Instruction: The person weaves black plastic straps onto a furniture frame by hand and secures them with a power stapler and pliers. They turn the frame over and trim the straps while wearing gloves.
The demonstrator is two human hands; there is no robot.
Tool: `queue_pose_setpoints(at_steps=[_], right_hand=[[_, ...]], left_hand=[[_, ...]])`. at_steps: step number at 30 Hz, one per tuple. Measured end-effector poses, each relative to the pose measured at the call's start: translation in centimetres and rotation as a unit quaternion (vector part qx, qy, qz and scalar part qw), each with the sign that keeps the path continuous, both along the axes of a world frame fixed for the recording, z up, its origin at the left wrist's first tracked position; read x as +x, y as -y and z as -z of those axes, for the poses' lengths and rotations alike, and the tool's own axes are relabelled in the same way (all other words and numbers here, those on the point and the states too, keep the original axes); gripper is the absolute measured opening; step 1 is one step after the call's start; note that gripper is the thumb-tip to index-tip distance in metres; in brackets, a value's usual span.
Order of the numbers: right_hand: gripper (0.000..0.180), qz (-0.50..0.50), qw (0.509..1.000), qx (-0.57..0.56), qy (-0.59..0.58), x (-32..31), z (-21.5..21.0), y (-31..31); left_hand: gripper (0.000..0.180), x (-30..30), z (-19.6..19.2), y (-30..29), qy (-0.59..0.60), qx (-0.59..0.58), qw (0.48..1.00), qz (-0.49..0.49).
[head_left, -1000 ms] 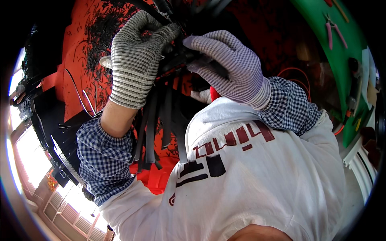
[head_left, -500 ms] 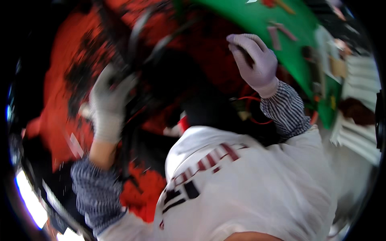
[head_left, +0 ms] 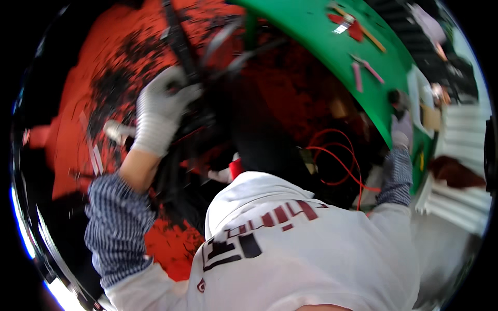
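My left hand point(head_left: 161, 111), in a striped grey knit glove, sits in the upper left of the frame with its fingers curled around a bundle of black cables point(head_left: 179, 46) that runs up toward the top edge. The bundle lies against a red, black-flecked surface point(head_left: 78, 103). My right hand point(head_left: 400, 129) is far off at the right edge, gloved too, resting at the rim of a green tabletop point(head_left: 321, 41); it is small and blurred, so I cannot tell how open it is or whether it holds anything. Thin red wires point(head_left: 337, 160) loop in the middle right, below the green rim. Pink-handled pliers point(head_left: 365, 70) lie on the green top.
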State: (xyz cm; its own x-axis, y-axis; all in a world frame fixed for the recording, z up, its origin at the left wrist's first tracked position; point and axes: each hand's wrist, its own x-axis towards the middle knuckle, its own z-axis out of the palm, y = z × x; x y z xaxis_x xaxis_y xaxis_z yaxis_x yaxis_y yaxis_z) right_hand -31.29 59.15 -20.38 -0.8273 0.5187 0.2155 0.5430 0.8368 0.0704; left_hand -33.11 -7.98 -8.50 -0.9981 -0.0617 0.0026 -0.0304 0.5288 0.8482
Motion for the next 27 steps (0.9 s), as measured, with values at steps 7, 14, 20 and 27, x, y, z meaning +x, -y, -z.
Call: queue_pose_setpoints(at_steps=[7, 14, 20, 27], right_hand=[[0.068, -0.045, 0.990, -0.088, -0.100, -3.8, -6.9, 0.1], [0.018, -0.251, 0.775, -0.561, -0.149, -1.0, -19.2, 20.7], [0.043, -0.476, 0.828, -0.274, 0.113, 0.8, -22.0, 29.8], [0.043, -0.555, 0.723, -0.354, 0.210, -0.7, -23.6, 37.9]], left_hand=[[0.012, 0.6, 0.4, 0.6, 0.060, 0.030, 0.997, -0.039], [0.015, 0.3, 0.6, 0.3, 0.037, 0.004, 0.999, -0.037], [0.016, 1.2, 0.1, 0.2, 0.016, 0.014, 0.999, -0.048], [0.015, 2.0, 0.9, 0.2, 0.018, 0.028, 0.999, -0.028]])
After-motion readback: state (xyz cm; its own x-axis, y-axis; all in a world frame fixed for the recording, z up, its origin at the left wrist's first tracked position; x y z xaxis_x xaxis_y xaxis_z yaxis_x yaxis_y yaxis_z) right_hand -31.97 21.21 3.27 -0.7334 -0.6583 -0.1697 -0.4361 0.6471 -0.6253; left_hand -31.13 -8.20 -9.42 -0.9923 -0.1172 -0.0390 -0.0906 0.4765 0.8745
